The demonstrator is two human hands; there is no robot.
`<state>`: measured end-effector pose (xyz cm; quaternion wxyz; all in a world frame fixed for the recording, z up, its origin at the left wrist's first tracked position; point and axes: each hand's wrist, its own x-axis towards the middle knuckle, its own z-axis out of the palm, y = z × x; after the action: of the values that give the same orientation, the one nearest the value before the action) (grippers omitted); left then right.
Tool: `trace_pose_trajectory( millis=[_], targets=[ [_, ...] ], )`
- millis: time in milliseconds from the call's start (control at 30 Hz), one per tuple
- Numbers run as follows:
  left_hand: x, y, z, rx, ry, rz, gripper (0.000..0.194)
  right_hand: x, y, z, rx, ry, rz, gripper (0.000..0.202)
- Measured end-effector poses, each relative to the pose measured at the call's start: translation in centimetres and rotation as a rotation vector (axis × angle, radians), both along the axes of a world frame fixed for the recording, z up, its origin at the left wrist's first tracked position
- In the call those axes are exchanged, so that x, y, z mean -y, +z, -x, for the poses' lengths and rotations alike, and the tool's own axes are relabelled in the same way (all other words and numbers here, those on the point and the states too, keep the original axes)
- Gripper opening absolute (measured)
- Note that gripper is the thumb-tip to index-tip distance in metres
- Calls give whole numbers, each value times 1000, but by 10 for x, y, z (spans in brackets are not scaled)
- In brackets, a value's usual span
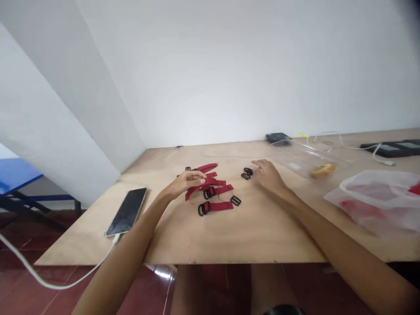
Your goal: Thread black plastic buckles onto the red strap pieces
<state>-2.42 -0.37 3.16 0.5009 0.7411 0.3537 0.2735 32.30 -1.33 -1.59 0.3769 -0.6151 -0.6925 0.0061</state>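
My left hand [185, 181] is closed, thumb against fingers, on a red webbing strap [198, 185] above a small group of similar straps. Nearer the front edge lie two red straps, the front strap [221, 205] and the one behind it [225, 189], each with black buckles at its left end. My right hand [267, 173] is beside a few loose black slide buckles [246, 173], its fingers stretched out and partly apart. Whether a fingertip touches them is hard to see. Another black slide buckle [235, 201] lies alone at the right end of the straps.
A phone [127, 212] with a white charging cable [59, 286] lies at the left of the wooden table [229, 245]. To the right are a clear plastic box [298, 157], a roll of yellowish tape [323, 171], a white plastic bag [377, 205] and black devices [390, 148].
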Motion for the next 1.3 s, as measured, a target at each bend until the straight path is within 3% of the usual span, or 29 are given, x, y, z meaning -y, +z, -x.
trace_pose_trajectory(
  millis=[200, 433, 567, 700, 900, 1300],
  targets=[
    [0, -2, 1, 26, -98, 27, 34, -13, -14, 4, 152, 24, 125, 31],
    [1, -2, 2, 17, -126, 6, 36, -9, -3, 0, -269, -21, 183, 11],
    [3, 1, 1, 28, -115, -10, 36, 7, 12, 12, -575, 93, 253, 18],
    [6, 5, 1, 47, -109, -16, 35, 24, 21, 42, -878, 292, 474, 31],
    [5, 3, -1, 82, -123, 7, 34, 34, 16, 70, -1055, 340, 613, 26],
    [4, 1, -1, 49, -130, 4, 31, 39, 17, 72, -1085, 345, 678, 18]
  ],
)
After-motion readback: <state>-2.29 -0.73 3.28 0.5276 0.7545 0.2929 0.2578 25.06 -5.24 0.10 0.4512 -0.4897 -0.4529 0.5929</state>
